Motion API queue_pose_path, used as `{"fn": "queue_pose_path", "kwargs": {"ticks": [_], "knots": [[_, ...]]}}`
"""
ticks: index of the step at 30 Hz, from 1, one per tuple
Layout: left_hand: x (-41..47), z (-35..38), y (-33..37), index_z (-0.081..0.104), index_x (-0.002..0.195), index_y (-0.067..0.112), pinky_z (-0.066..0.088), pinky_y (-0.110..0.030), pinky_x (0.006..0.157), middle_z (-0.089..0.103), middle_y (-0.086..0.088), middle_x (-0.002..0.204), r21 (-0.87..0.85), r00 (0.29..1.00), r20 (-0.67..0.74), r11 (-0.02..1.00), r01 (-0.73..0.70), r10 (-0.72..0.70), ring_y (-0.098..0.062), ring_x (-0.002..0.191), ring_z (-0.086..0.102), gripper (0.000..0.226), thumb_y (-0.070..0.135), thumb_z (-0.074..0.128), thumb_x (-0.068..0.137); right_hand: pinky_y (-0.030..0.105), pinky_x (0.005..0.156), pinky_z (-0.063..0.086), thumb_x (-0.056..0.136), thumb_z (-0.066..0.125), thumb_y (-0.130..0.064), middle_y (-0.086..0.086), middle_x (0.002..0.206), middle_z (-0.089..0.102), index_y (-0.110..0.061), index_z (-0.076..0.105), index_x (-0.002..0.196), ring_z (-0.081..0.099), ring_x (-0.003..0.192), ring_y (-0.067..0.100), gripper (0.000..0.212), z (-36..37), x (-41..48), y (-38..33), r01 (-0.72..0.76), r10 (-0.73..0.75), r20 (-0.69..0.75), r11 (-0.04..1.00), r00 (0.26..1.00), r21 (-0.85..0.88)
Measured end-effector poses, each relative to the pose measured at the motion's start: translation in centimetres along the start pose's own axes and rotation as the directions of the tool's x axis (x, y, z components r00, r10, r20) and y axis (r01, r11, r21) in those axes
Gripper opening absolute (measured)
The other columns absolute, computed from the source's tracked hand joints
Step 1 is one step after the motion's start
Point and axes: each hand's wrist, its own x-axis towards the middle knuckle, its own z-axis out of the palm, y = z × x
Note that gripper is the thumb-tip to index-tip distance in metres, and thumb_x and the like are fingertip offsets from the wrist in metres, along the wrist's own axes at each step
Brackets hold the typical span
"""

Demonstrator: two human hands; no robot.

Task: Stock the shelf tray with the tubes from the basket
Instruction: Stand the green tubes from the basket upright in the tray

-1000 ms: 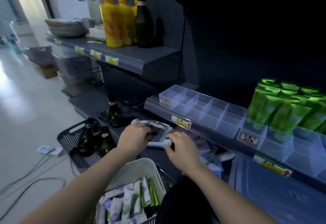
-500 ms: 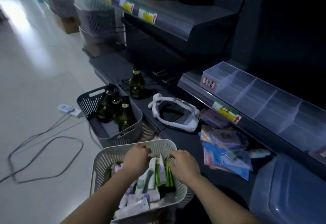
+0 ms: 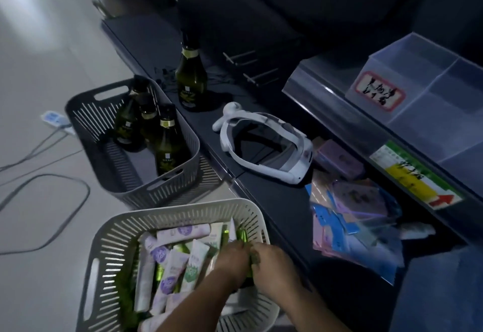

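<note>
Tubes, glossy soft plastic, fill the slotted white basket; clear boxy shelf tray sits upper right. Both left hand and right hand curl round green tubes, now touching, apart earlier.

Near basket, on the floor: tubes piled inside; left hand and right hand side by side among them, at its right wall.
Far basket, just behind, to the left: three bottles upright inside.
Low shelf, right of both baskets: single bottle at back, headset before it, packets right of the headset.
Shelf tray, on the higher shelf above the packets.
Cables, floor, far left.
</note>
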Motion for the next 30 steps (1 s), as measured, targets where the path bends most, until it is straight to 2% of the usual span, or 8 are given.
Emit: {"fn": "queue_pose_path", "kwargs": {"ticks": [4,8,13,18,20,23,26,30], "knots": [[4.4,0.8,0.2,0.026,0.144,0.006,0.016,-0.045,0.115,0.028,-0.016,0.151,0.072,0.994,0.006,0.992,0.107,-0.108,-0.03,0.141,0.023,0.052,0.024,0.036,0.096,0.027,0.078,0.044,0.089,0.043,-0.013,0.002,0.118,0.062,-0.018,0.058,0.111,0.058,0.11,0.023,0.028,0.1,1.5,0.2,-0.058,0.057,0.019,0.998,0.998,0.032],[6.9,1.3,0.7,0.019,0.146,0.002,0.015,-0.046,0.113,0.021,-0.018,0.154,0.153,0.979,0.01,0.968,0.198,-0.201,-0.03,0.145,0.012,0.052,0.018,0.029,0.097,0.028,0.083,0.046,0.089,0.04,-0.013,0.002,0.119,0.063,-0.02,0.059,0.113,0.057,0.111,0.024,0.032,-0.3,2.3,0.7,-0.091,0.092,0.002,0.992,0.996,0.088],[7.7,2.6,-1.0,0.045,0.13,0.019,0.02,-0.047,0.104,0.044,-0.005,0.141,0.007,0.949,-0.035,0.95,0.314,-0.313,-0.022,0.144,0.013,0.044,0.022,0.041,0.087,0.028,0.09,0.048,0.089,0.042,-0.015,-0.001,0.121,0.062,-0.021,0.06,0.115,0.057,0.112,0.021,0.032,-0.2,2.8,1.0,-0.107,0.104,0.032,0.986,0.994,0.132],[7.3,2.9,-1.2,0.06,0.117,0.022,0.021,-0.049,0.105,0.046,-0.002,0.139,-0.004,0.936,0.023,0.936,0.351,-0.351,-0.02,0.146,0.001,0.036,0.023,0.039,0.088,0.026,0.089,0.044,0.091,0.041,-0.013,-0.001,0.123,0.062,-0.022,0.059,0.119,0.056,0.115,0.02,0.034,-0.3,3.1,0.6,-0.073,0.071,0.02,0.988,0.997,0.135],[7.1,2.7,-1.4,0.063,0.11,0.022,0.023,-0.048,0.105,0.051,-0.004,0.133,-0.053,0.929,0.022,0.928,0.37,-0.369,-0.019,0.144,0.014,0.033,0.021,0.041,0.086,0.024,0.09,0.044,0.092,0.042,-0.015,-0.003,0.124,0.061,-0.023,0.059,0.119,0.055,0.115,0.018,0.033,-0.1,3.3,0.7,-0.069,0.066,0.021,0.987,0.998,0.146],[6.1,1.9,-2.4,0.064,0.1,0.02,0.027,-0.043,0.102,0.065,-0.002,0.11,-0.182,0.92,0.013,0.903,0.388,-0.392,-0.019,0.118,0.051,0.025,0.023,0.047,0.082,0.022,0.089,0.044,0.092,0.047,-0.019,-0.005,0.124,0.061,-0.024,0.06,0.119,0.056,0.113,0.015,0.03,0.3,3.7,0.9,-0.085,0.08,0.037,0.979,0.996,0.184],[4.5,2.3,-3.8,0.064,0.102,0.022,0.034,-0.035,0.096,0.069,-0.001,0.103,-0.242,0.937,-0.064,0.916,0.319,-0.343,-0.022,0.105,0.06,0.026,0.016,0.05,0.08,0.023,0.084,0.045,0.091,0.048,-0.019,-0.003,0.117,0.063,-0.023,0.063,0.109,0.059,0.106,0.017,0.024,0.7,4.0,0.8,-0.097,0.092,0.039,0.977,0.995,0.191],[3.4,2.4,-5.1,0.074,0.087,0.016,0.045,-0.025,0.076,0.073,-0.004,0.094,-0.535,0.952,-0.132,0.829,0.166,-0.276,-0.023,0.093,0.064,0.035,-0.004,0.052,0.069,0.027,0.085,0.05,0.088,0.048,-0.016,-0.003,0.112,0.065,-0.022,0.064,0.102,0.06,0.101,0.018,0.022,1.1,4.2,0.9,-0.125,0.119,0.042,0.97,0.992,0.208]]}}
